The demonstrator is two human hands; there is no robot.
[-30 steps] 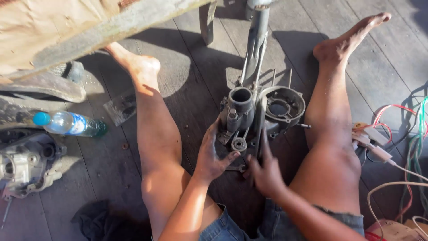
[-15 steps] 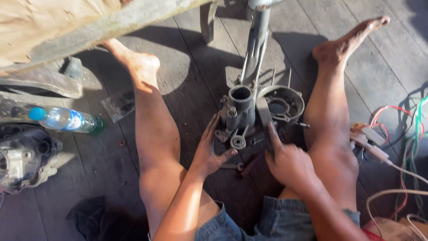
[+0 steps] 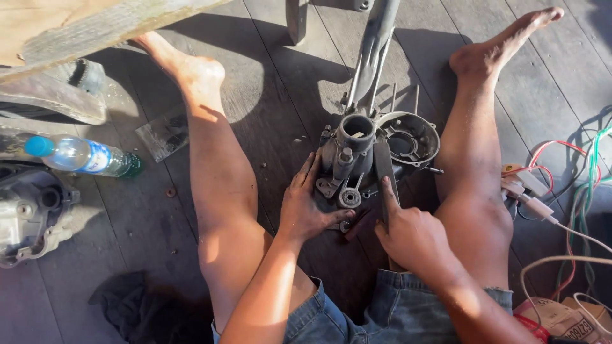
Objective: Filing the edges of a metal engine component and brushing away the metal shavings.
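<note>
A grey metal engine casing [image 3: 366, 153] lies on the dark wooden floor between my bare legs. My left hand [image 3: 305, 207] rests flat against its near left side, fingers spread, steadying it. My right hand [image 3: 408, 232] grips a flat dark tool [image 3: 384, 169], with the forefinger stretched along it; the tool's far end sits against the casing's middle. A small wrench [image 3: 341, 225] lies on the floor between my hands.
A plastic water bottle [image 3: 83, 156] with a blue cap lies at the left, above another grey engine part [image 3: 29, 213]. A dark rag [image 3: 146, 309] is at lower left. Coloured wires and connectors [image 3: 554, 185] trail at the right, above a cardboard box [image 3: 564, 322].
My right hand has slid up along the tool toward the casing, forefinger now extended on it. The left hand has stayed on the casing's side. The view shifted slightly.
</note>
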